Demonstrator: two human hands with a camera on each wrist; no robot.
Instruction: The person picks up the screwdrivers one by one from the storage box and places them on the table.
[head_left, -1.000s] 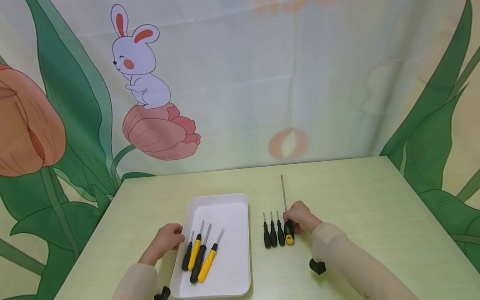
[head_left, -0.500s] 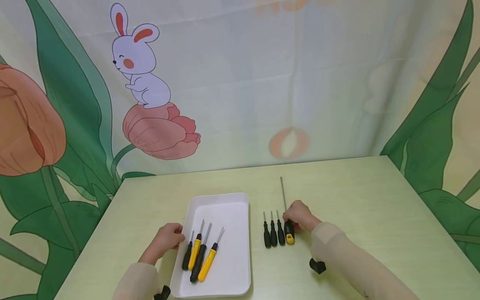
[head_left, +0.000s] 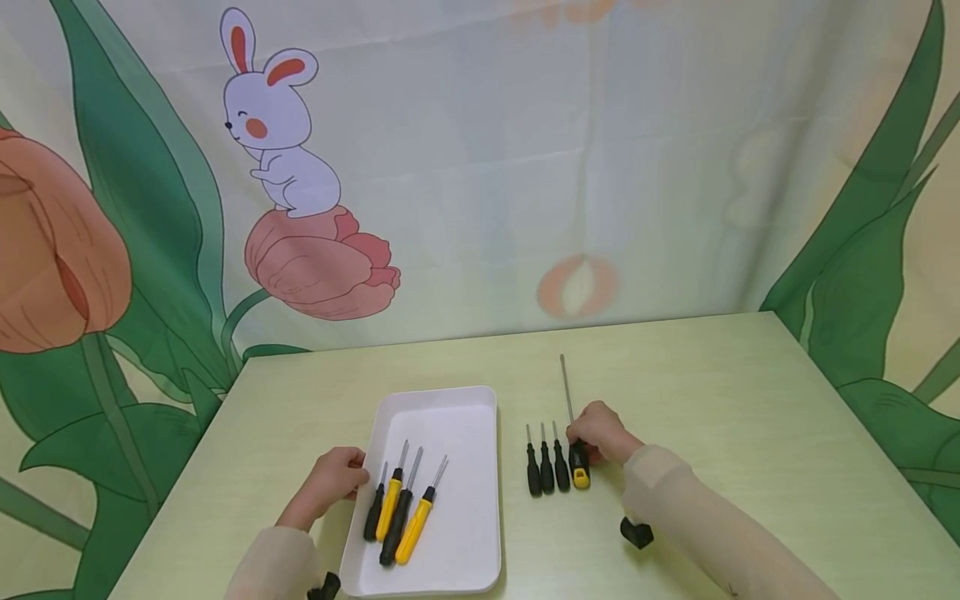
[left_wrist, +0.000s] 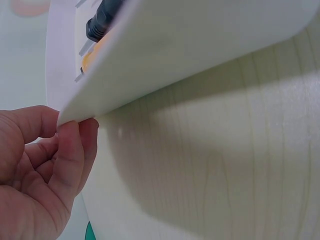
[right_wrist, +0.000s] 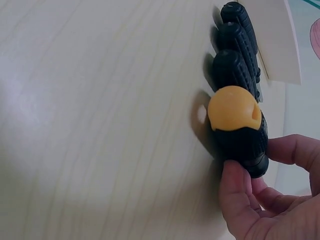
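Note:
My left hand (head_left: 335,477) pinches the left rim of a white tray (head_left: 472,500); the left wrist view has thumb and fingers on either side of the tray's wall (left_wrist: 145,65). Inside lie two yellow screwdrivers (head_left: 416,527) and two black ones (head_left: 396,528), shafts pointing away. To the right of the tray, my right hand (head_left: 602,432) grips a long black screwdriver with a yellow handle end (right_wrist: 234,109). It lies beside a row of three smaller black screwdrivers (head_left: 547,477), tips pointing away. In the right wrist view the fingertips hold the front of its handle.
Everything rests on a pale wood-grain table (head_left: 705,392). Behind its far edge hangs a cloth (head_left: 480,167) printed with a rabbit and tulips. A small black object (head_left: 637,533) is near the right sleeve, another (head_left: 325,587) near the left sleeve.
The long screwdriver's tip has come very slightly nearer and to the left. Both hands, the tray and the other screwdrivers stay where they were.

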